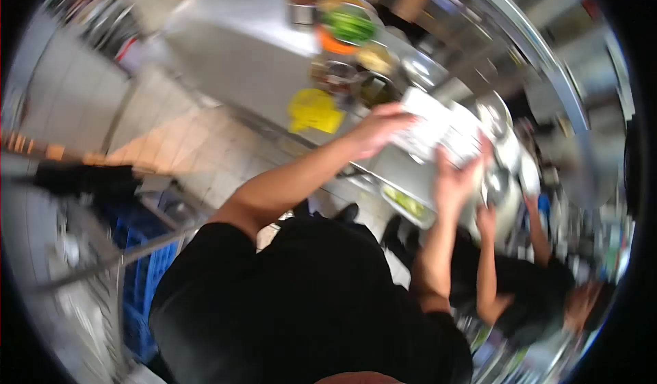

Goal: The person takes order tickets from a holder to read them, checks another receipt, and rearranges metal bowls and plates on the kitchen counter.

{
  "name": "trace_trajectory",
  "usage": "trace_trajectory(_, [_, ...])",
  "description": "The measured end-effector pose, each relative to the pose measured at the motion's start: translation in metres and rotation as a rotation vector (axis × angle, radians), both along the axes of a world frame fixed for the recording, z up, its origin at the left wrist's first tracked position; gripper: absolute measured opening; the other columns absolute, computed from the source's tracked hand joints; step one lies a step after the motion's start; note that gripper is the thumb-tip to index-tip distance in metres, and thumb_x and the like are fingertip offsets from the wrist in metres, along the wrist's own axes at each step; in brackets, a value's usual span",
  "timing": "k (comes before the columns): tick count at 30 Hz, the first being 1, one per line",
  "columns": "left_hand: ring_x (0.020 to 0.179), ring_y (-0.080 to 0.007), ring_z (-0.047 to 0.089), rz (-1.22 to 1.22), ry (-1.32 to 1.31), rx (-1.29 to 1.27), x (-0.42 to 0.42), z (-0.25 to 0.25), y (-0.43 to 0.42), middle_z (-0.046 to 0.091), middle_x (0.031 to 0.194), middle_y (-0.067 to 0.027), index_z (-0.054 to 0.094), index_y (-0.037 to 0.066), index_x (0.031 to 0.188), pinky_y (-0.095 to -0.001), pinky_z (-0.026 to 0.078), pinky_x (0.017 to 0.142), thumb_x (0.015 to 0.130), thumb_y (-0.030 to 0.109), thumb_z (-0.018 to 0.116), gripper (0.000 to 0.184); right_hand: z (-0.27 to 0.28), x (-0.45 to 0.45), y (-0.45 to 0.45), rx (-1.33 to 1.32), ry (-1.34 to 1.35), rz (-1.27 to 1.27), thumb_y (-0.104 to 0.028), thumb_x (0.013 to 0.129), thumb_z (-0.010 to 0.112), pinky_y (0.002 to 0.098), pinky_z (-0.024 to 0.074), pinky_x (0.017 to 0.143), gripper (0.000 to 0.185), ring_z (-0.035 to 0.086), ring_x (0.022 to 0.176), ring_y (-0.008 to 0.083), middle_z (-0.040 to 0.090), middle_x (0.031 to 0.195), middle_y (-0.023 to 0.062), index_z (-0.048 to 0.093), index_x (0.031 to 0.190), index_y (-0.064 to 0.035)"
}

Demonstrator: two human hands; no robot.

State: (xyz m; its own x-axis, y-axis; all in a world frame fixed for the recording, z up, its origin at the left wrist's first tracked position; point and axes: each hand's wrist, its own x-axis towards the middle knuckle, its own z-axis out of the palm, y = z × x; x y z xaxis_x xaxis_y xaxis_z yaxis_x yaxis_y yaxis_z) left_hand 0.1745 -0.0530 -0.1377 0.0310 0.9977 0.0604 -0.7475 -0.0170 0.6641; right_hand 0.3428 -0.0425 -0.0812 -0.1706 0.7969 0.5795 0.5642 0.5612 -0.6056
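Observation:
White paper-like sheets or packets [438, 129] with dark print, blurred by motion, are held up over the counter between my two hands. My left hand [383, 129] grips their left side, thumb and fingers closed on the edge. From below, my right hand [462, 175] holds the right part, its fingers up against the white surface. Just left of my left hand a yellow cloth-like item [315, 111] lies on the steel counter [239, 55]. Bowls stand behind, one with green vegetables [349, 24].
A co-worker in black [527, 295] stands at the right, hands near a metal bowl or ladle [496, 184]. A tray with pale green food [405, 200] sits below the counter edge. Blue crates [140, 267] fill a rack at the lower left.

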Motion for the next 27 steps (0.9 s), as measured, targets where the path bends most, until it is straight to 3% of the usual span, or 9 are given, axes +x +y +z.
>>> trace_trajectory(2, [0.087,-0.0103,0.054,-0.012,0.129,-0.182,0.024,-0.013,-0.011,0.058,0.095,-0.0037,0.054,0.004,0.102,-0.0268,0.043,0.077,0.081,0.013,0.054,0.022,-0.006,0.003,-0.007,-0.066,0.009,0.222,0.004,0.067,0.055,0.0347,0.0228,0.098,0.059,0.036,0.112,0.0262,0.037,0.122,0.0127,0.033,0.122,-0.0002])
trace_trajectory(4, [0.091,-0.0122,0.053,-0.071,-0.106,-0.179,0.039,-0.030,-0.017,0.055,0.101,-0.0038,0.049,0.004,0.106,-0.0300,0.043,0.079,0.085,0.016,0.049,0.025,-0.019,0.011,-0.013,-0.166,0.065,0.274,-0.003,0.075,0.052,0.0368,0.0314,0.091,0.048,0.041,0.107,0.0321,0.043,0.112,0.0190,0.035,0.120,-0.0020])
trace_trajectory(8, [0.093,-0.0130,0.052,-0.159,-0.041,-0.292,0.069,-0.035,-0.035,0.053,0.100,-0.0036,0.048,0.006,0.106,-0.0301,0.043,0.079,0.087,0.019,0.046,0.023,-0.027,0.041,-0.034,-0.381,-0.040,0.273,-0.021,0.084,0.045,0.0364,0.0381,0.080,0.044,0.046,0.093,0.0367,0.043,0.099,0.0195,0.034,0.122,-0.0033])
trace_trajectory(11, [0.093,-0.0122,0.051,-0.212,0.047,-0.351,0.088,-0.063,-0.041,0.053,0.099,-0.0030,0.048,0.007,0.106,-0.0294,0.043,0.078,0.088,0.020,0.045,0.023,-0.027,0.055,-0.055,-0.574,-0.067,0.175,-0.019,0.083,0.047,0.0353,0.0403,0.076,0.047,0.049,0.087,0.0358,0.043,0.094,0.0175,0.032,0.125,-0.0036])
trace_trajectory(16, [0.092,-0.0109,0.050,-0.308,0.046,-0.359,0.129,-0.079,-0.062,0.052,0.101,-0.0021,0.047,0.008,0.109,-0.0278,0.042,0.079,0.088,0.018,0.043,0.024,-0.060,0.081,-0.088,-0.381,0.107,0.004,0.006,0.075,0.042,0.0362,0.0421,0.075,0.058,0.054,0.088,0.0358,0.043,0.117,0.0257,0.028,0.129,-0.0067])
trace_trajectory(19, [0.093,-0.0099,0.050,-0.344,0.039,-0.337,0.145,-0.078,-0.081,0.051,0.103,-0.0023,0.046,0.008,0.113,-0.0268,0.043,0.078,0.088,0.015,0.042,0.026,-0.063,0.104,-0.109,-0.640,0.174,0.018,0.006,0.075,0.041,0.0347,0.0448,0.070,0.057,0.057,0.079,0.0355,0.051,0.107,0.0258,0.032,0.128,-0.0112])
trace_trajectory(20, [0.092,-0.0097,0.050,-0.347,0.079,-0.338,0.149,-0.088,-0.087,0.051,0.103,-0.0022,0.045,0.008,0.113,-0.0267,0.043,0.077,0.088,0.015,0.042,0.027,-0.067,0.109,-0.115,-0.604,0.182,-0.017,0.005,0.075,0.042,0.0326,0.0461,0.062,0.052,0.057,0.067,0.0329,0.055,0.099,0.0236,0.042,0.123,-0.0137])
trace_trajectory(23, [0.087,-0.0074,0.051,-0.341,0.240,-0.338,0.163,-0.095,-0.107,0.054,0.096,-0.0005,0.048,0.009,0.112,-0.0227,0.044,0.071,0.087,0.014,0.045,0.026,-0.075,0.129,-0.132,-0.631,0.211,0.063,0.003,0.075,0.047,0.0312,0.0450,0.060,0.046,0.056,0.064,0.0295,0.057,0.091,0.0212,0.048,0.118,-0.0133])
trace_trajectory(27, [0.086,-0.0065,0.050,-0.330,0.419,-0.319,0.194,-0.108,-0.132,0.056,0.093,-0.0017,0.052,0.004,0.107,-0.0215,0.041,0.073,0.086,0.012,0.047,0.023,-0.095,0.182,-0.150,-0.448,-0.101,0.115,-0.003,0.075,0.055,0.0277,0.0441,0.056,0.031,0.057,0.064,0.0189,0.058,0.083,0.0135,0.058,0.104,-0.0119])
